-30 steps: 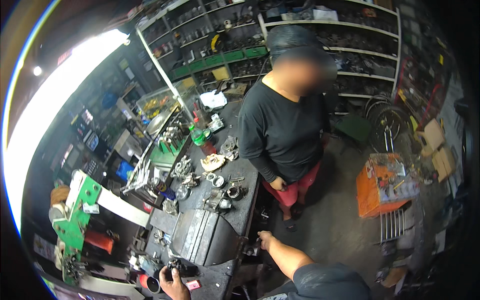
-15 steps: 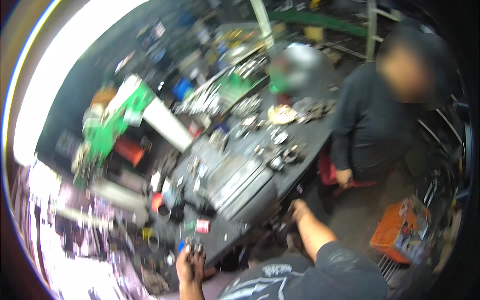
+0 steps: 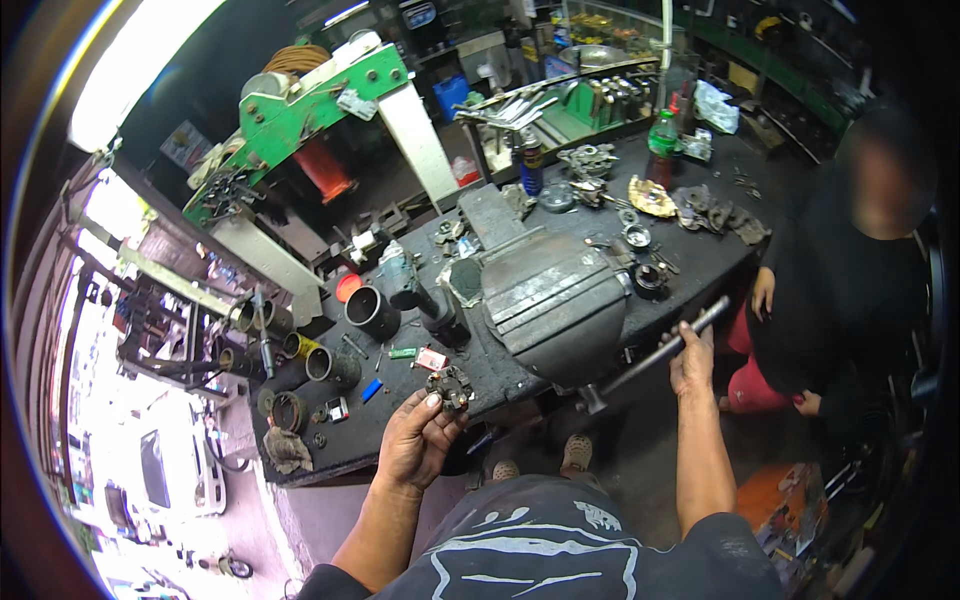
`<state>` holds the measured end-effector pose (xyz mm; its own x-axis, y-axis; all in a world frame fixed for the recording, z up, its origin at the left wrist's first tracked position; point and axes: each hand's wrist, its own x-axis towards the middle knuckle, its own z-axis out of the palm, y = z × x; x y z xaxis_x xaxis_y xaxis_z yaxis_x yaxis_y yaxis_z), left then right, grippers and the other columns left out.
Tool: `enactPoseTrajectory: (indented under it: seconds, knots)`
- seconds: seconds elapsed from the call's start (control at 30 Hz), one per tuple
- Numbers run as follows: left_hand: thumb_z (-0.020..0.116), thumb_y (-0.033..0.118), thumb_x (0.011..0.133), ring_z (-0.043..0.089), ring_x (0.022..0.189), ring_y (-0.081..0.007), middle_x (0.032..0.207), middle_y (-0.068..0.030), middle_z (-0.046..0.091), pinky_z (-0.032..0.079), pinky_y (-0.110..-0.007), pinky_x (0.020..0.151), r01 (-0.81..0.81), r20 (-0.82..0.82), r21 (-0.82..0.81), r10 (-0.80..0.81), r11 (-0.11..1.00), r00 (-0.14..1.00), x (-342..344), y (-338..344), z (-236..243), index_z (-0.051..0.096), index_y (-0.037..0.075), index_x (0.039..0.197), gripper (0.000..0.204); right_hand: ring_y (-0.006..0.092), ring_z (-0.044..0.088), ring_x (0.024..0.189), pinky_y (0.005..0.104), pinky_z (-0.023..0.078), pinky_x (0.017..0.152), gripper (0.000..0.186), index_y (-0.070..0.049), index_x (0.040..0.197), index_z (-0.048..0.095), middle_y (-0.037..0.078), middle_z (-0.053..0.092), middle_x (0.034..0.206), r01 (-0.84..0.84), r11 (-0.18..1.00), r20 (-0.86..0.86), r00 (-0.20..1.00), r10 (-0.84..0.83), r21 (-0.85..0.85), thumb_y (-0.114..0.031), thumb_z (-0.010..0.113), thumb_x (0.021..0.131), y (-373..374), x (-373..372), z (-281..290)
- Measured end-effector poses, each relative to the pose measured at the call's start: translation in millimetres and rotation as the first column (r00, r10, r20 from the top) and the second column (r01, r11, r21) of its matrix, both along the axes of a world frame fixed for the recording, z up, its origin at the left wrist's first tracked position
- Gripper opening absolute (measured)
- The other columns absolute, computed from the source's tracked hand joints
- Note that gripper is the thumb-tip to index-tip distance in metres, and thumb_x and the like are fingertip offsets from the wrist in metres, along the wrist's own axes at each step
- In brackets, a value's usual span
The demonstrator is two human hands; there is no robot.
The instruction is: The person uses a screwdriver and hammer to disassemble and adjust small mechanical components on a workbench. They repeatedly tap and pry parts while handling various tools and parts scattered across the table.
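In my left hand [image 3: 415,440], raised at the bench's near edge, is a small dark, greasy metal part [image 3: 455,388] with several lobes, pinched between thumb and fingers. My right hand [image 3: 692,362] is closed around the long bar handle [image 3: 640,367] of a big bench vise [image 3: 560,300]. The bar slants up to the right, its far end sticking out past my fingers. The vise stands at the bench's front edge, between my two hands. From this angle its jaws look close together, and I cannot tell whether anything is clamped there.
On the dark workbench [image 3: 510,380] left of the vise lie metal cylinders [image 3: 372,315], a red-and-white box [image 3: 431,359] and a blue lighter [image 3: 371,390]. Behind stand a spray can [image 3: 530,165], a green-capped bottle [image 3: 662,140] and greasy castings [image 3: 705,210]. A person [image 3: 845,290] stands at the right.
The view has swung right and steadied. My right hand has moved from beside the vise's front to farther out on its handle. My left hand stays raised with the metal part.
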<state>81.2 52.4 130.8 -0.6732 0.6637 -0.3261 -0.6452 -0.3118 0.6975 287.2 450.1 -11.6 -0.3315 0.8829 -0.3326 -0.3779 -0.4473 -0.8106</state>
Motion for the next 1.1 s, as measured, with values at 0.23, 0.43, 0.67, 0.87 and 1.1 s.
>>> enactPoseTrajectory:
  seconds: [0.23,0.43,0.67,0.87,1.1]
  knots:
    - [0.067,0.012,0.107,0.074,0.110,-0.0253,0.121,-0.0137,0.075,0.061,-0.042,0.098,0.079,0.021,0.100,-0.081,0.992,0.996,-11.9,-12.7,-1.9,0.062,-0.001,0.130,0.027,0.0141,0.071,0.095,0.0335,0.058,0.090,0.015,-0.003,0.102,0.078,0.004,0.078,0.096,-0.490,0.644,0.355,0.871,0.339,0.588,-0.015,0.083,0.096,-126.9,-14.8,150.4]
    - [0.079,0.009,0.100,0.073,0.100,-0.0159,0.112,-0.0099,0.077,0.061,-0.032,0.093,-0.141,-0.551,-0.048,0.092,0.989,0.829,-49.9,-49.8,9.9,0.070,-0.004,0.122,0.027,0.0348,0.071,0.097,0.0445,0.058,0.088,0.032,-0.005,0.115,0.076,0.015,0.072,0.103,-0.770,-0.040,0.706,0.561,0.432,0.636,-0.017,0.083,0.087,-232.2,-61.3,112.7]
    - [0.079,0.014,0.098,0.072,0.097,-0.0193,0.111,-0.0102,0.072,0.060,-0.032,0.088,-0.244,-0.577,-0.069,0.161,0.967,0.801,-62.9,-109.8,-19.8,0.067,-0.006,0.124,0.034,0.0447,0.063,0.130,0.0522,0.052,0.112,0.080,-0.011,0.163,0.047,0.024,0.061,0.144,-0.939,-0.306,0.976,0.102,0.194,0.159,-0.028,0.081,0.093,-296.7,-65.0,46.8]
    - [0.075,0.020,0.100,0.070,0.091,-0.0197,0.113,-0.0126,0.072,0.057,-0.032,0.076,-0.231,-0.356,-0.285,0.121,0.930,0.926,-27.3,-160.6,-81.7,0.064,-0.004,0.134,0.043,0.0452,0.063,0.131,0.0524,0.053,0.110,0.081,-0.012,0.165,0.043,0.024,0.062,0.143,-0.994,-0.033,0.970,-0.105,0.219,-0.101,-0.033,0.080,0.096,-262.6,-22.4,34.3]
    - [0.072,0.023,0.103,0.054,0.059,-0.0157,0.090,-0.0079,0.064,0.044,-0.033,0.047,-0.232,-0.412,-0.441,0.034,0.867,0.910,-5.1,-146.9,-87.6,0.063,0.000,0.135,0.040,0.0471,0.064,0.129,0.0521,0.054,0.109,0.082,-0.012,0.167,0.040,0.027,0.060,0.145,-0.985,-0.069,0.959,-0.169,0.226,-0.157,-0.035,0.078,0.098,-214.6,8.9,9.7]
